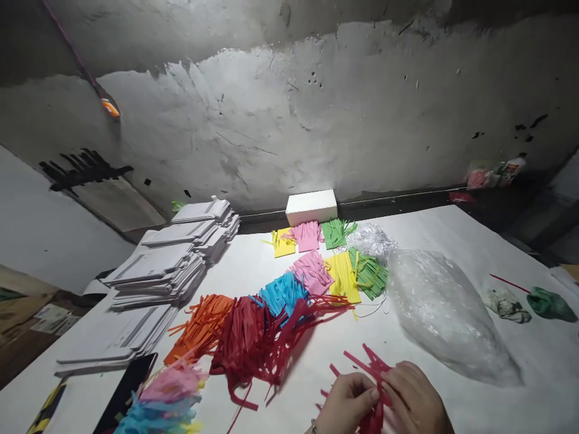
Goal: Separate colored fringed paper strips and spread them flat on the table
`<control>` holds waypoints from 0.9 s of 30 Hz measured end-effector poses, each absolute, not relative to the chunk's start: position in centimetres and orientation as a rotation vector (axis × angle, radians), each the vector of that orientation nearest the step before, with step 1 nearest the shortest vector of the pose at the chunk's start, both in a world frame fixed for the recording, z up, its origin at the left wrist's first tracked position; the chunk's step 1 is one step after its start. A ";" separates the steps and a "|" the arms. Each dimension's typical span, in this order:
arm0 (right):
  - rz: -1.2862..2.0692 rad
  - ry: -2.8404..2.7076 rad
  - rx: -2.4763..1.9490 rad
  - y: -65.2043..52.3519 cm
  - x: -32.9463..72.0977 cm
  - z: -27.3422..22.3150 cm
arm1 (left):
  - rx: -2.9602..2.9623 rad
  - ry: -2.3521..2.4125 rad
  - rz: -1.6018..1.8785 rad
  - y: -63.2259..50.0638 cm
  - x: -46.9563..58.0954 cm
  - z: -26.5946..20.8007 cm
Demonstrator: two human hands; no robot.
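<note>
At five o'clock, my left hand (347,402) and right hand (414,396) pinch red strips (373,365) tight. These look only part done. Toward seven o'clock, a pink-and-blue bunch (165,398) looks done; the big red pile (244,334) seems left to do.

Grey plastered wall (294,120) behind, patchy and scuffed; dark cord (67,42) at upper left, an orange glow (110,108) at its end. White table (479,241) below. Left side: stepped stacks of white folded sheets (156,263), edges uneven; flat black object (124,392) nearer, black-and-yellow strip (47,405) beside it. White box (312,207) at the far edge. Right: puffed clear plastic bag (447,313), then crumpled pale cloth (506,305) near a green bundle (550,303) (material unclear), white bottle (513,170) farther back
</note>
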State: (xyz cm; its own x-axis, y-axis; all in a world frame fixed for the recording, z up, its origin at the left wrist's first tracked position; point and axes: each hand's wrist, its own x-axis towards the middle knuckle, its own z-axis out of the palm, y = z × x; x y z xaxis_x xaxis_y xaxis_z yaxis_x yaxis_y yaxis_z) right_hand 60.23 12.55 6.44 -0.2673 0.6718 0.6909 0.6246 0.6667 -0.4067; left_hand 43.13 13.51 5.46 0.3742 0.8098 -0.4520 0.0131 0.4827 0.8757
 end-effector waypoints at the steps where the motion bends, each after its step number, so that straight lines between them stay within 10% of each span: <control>1: 0.153 -1.898 -1.062 12.4 60.3 6.1 | 0.931 1.067 0.634 13.4 43.4 5.0; 19: 0.167 -2.075 -0.958 13.9 66.6 2.9 | 0.773 1.002 0.620 15.0 48.8 2.4; 27: 0.832 -1.559 -1.210 15.2 66.2 0.8 | 0.954 1.112 0.689 16.9 50.2 2.8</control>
